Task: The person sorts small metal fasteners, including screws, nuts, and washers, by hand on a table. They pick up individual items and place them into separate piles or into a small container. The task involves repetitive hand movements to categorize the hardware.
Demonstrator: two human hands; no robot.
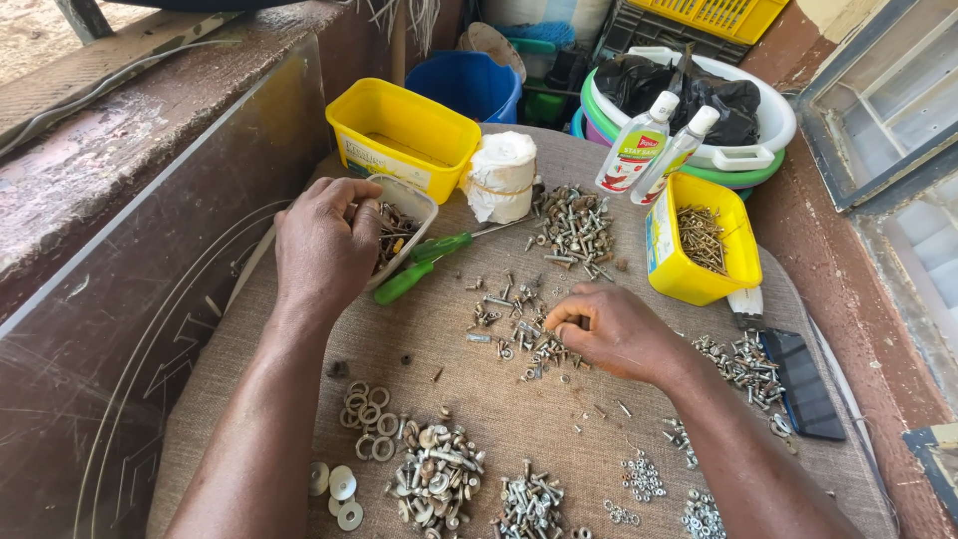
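Starting at the left edge, a dark wooden panel [130,329] runs alongside the burlap-covered table [259,349]. Near the bottom left lie flat washers [339,494] and a cluster of ring washers [369,419], with a heap of domed bolts [437,477] just beside them.

Above these, the left hand [324,245] hangs palm down over the white plastic tub [404,225], its fingers curled loosely over the near rim and the rusty screws inside; whether it actually grips any of them cannot be told. Behind the tub stands an empty yellow container [399,130], and further back a blue bucket [469,85]. A green-handled screwdriver [424,265] lies tilted just beside the tub, its shaft pointing toward a white tape-like roll [502,175].

In the middle, a big pile of bolts and nuts [577,228] sits behind a thinner scatter of small screws [504,309]. The right hand [614,329] rests at the edge of that scatter, fingertips [559,321] pinched together on the small metal pieces; which piece is nipped between them is too small to tell.

Further right, two clear bottles [639,145] lean against a white basin [768,120] holding a black bag. A yellow box [699,250] holds thin screws. Beyond the right wrist lie more bolts [743,359] and a dark phone [798,384], near the table's right edge.
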